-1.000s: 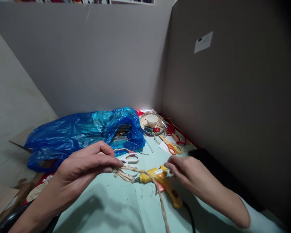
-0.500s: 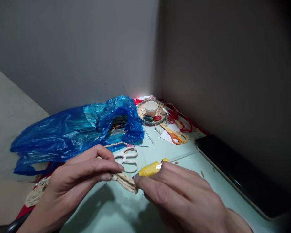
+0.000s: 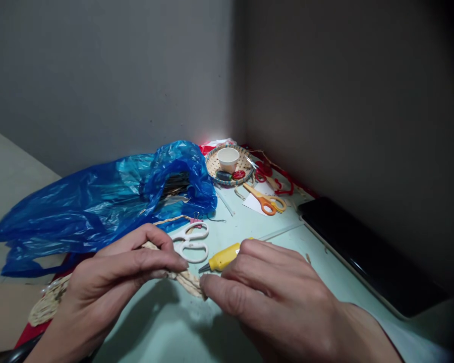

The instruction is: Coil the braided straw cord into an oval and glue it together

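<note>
My left hand is closed, its thumb and fingertips pinching a small pale piece of twisted straw cord. At the lower end of that cord, my right hand is also closed, thumb and fingers at its edge. Cord strands lie side by side and stick out between the two hands; the gripped parts are hidden. Just beyond my right fingers lies a yellow glue gun with its dark nozzle toward the left and a clear glue stick behind it. White-handled scissors rest beyond my left fingertips.
A blue plastic bag lies at left. At the back stands a woven basket with a white cup. Orange-handled scissors lie near it. A black phone is at right. A coiled straw piece sits at left.
The view has shifted slightly, so things on the table appear further left and higher. Both hands keep their grip on the cord; my right hand sits a little lower relative to the glue gun's nozzle.
</note>
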Motion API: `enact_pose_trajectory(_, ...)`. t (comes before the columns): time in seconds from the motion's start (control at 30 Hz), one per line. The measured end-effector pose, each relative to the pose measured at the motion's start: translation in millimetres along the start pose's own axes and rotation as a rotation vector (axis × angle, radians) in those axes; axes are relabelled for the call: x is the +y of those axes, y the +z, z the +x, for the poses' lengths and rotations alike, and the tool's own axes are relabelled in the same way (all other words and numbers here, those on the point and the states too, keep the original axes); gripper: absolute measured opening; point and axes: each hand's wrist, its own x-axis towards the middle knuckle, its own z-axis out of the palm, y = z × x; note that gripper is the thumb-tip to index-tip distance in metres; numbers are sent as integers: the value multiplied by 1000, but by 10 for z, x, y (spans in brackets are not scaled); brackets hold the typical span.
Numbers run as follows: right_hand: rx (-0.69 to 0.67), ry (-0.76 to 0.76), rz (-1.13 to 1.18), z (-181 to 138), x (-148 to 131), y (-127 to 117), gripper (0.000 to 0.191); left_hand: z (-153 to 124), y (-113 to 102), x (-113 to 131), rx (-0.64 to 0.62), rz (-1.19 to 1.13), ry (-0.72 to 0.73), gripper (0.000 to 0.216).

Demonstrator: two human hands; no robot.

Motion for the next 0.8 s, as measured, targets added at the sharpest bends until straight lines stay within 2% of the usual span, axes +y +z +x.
enact_pose_trajectory(0.2, -106, 0, -2, 18, 11, -72, 40, -2, 11, 11, -16, 5, -57, 25)
enact_pose_trajectory(0.37, -134, -38, -2, -3, 71, -79, 33, 14, 45, 32, 26, -16, -76, 20)
enact_pose_trajectory(0.53, -164, -27, 62, -23, 125, -30, 31, 58, 58, -10, 37, -78, -183, 22)
enact_pose_trajectory(0.63, -127, -33, 93, -27, 135, -5, 28, 64, 68, -26, 97, -102, -216, 20)
enact_pose_trajectory(0.8, 8, -28, 71, -40, 115, 24, 20, 76, 104, 6, 200, -109, -226, 13)
